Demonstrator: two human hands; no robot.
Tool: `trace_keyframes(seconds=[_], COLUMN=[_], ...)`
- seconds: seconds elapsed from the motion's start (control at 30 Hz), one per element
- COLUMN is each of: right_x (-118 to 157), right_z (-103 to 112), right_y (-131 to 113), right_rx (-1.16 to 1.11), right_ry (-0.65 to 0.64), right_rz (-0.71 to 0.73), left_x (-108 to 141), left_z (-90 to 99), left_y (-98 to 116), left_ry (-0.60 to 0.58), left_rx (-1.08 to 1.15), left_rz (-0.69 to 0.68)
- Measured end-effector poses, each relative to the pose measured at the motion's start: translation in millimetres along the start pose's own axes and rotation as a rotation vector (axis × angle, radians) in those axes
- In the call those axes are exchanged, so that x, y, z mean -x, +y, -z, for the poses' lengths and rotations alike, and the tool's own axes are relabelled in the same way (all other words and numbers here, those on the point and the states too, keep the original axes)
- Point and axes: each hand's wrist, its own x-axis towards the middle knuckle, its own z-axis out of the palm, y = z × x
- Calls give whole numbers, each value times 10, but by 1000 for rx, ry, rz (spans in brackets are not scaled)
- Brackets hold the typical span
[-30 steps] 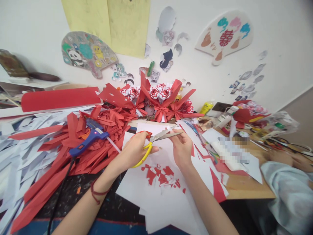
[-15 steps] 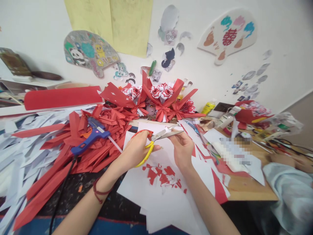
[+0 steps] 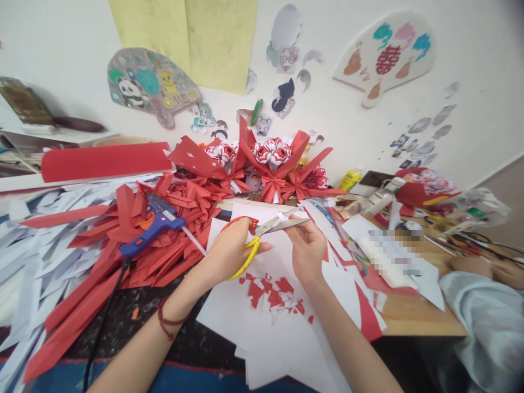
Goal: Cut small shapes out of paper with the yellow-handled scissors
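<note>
My left hand (image 3: 229, 248) is closed around scissors (image 3: 272, 225) with one red and one yellow handle loop. Their blades are parted and point right, toward my other hand. A small white piece of paper (image 3: 280, 218) sits between the blades. My right hand (image 3: 309, 245) pinches at the blade tips, its fingers around the paper, most of which they hide. Below both hands, red and white paper scraps (image 3: 274, 295) lie scattered on white sheets (image 3: 282, 349).
Left of me are a blue glue gun (image 3: 153, 232) with a cord, folded red paper strips (image 3: 180, 256) and white strips (image 3: 36, 245). Red paper bouquets (image 3: 270, 164) stand against the wall. At right, a person's sleeve (image 3: 483, 322) rests by the cluttered wooden table (image 3: 421, 322).
The scissors and both hands are almost where they were, with the white paper showing slightly more between the blades. The whole view has shifted slightly.
</note>
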Motion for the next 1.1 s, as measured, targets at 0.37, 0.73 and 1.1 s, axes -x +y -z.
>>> trace_keyframes(seconds=[0.37,0.73,1.1], right_x=[11,12,15], right_z=[2,-5,-12], right_y=[0,-18,-23], right_rx=[35,27,37], right_ry=[5,13,20], right_rz=[9,9,10], left_x=[-8,-3,-6], left_z=[3,4,2], left_y=[19,11,14], left_ry=[-5,-4,3], left_rx=[-9,5,2], left_rz=[9,13,5])
